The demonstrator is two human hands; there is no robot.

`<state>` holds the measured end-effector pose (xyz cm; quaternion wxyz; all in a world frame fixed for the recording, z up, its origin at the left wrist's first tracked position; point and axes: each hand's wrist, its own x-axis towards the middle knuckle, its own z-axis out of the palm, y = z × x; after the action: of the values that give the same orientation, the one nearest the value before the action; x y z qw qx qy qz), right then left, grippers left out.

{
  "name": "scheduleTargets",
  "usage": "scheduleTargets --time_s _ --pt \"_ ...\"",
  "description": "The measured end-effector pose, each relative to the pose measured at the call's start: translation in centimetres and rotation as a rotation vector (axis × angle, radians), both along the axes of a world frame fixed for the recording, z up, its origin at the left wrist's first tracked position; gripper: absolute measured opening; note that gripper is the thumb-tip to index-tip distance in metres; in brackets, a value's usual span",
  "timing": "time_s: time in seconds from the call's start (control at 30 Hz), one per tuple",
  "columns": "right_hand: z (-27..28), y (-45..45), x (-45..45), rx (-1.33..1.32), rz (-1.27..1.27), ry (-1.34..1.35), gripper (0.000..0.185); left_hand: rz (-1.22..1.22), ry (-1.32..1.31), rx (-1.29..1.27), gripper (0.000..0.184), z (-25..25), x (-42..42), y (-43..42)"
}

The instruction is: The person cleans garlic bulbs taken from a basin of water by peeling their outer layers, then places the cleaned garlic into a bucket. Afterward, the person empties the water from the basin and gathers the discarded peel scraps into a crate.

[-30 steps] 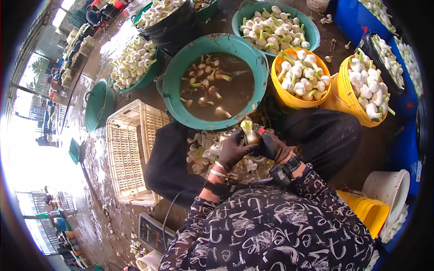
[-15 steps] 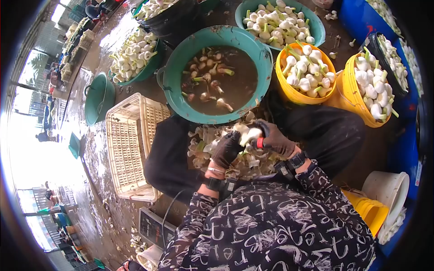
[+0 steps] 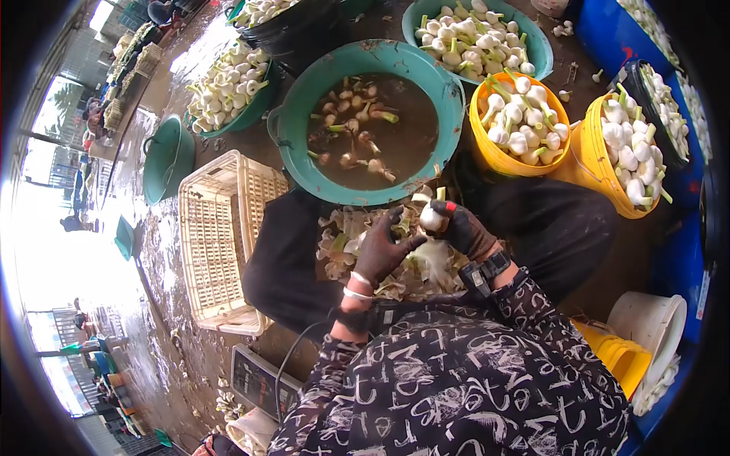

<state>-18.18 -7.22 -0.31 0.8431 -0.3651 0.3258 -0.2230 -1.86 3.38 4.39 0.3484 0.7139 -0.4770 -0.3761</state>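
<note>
My right hand [image 3: 466, 228], in a dark glove with red at a fingertip, is closed on a white garlic bulb [image 3: 433, 220] whose short green stem points up. Just left of the bulb, my left hand [image 3: 383, 247], also gloved, has thumb and fingers spread and holds nothing. Below both hands lies a heap of peeled skins [image 3: 342, 245] between my legs, with a pale blurred piece above it. In front stands a teal basin [image 3: 287, 152] of brown water, where several unpeeled bulbs [image 3: 352, 125] float.
Yellow buckets [image 3: 487, 156] of white bulbs stand at right, beside a blue container [image 3: 673, 254]. A teal tub [image 3: 544, 57] of bulbs is behind. At left are a cream crate [image 3: 217, 258] and a green basin [image 3: 169, 163]. A scale [image 3: 262, 384] sits lower left.
My left hand has opened and moved off the bulb. The bulb is now upright in my right hand, with its outer skin gone, and a pale blurred piece is below.
</note>
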Motion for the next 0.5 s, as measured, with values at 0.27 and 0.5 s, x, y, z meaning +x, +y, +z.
scheduleTargets --time_s 0.27,0.5 --pt "0.0 0.4 0.2 -0.770 0.005 0.157 0.024 0.030 0.480 0.032 0.016 -1.0 -0.3 -1.0" --pt "0.1 0.1 0.8 0.471 -0.118 0.043 0.030 -0.253 1.010 0.017 0.019 2.2 0.4 3.1"
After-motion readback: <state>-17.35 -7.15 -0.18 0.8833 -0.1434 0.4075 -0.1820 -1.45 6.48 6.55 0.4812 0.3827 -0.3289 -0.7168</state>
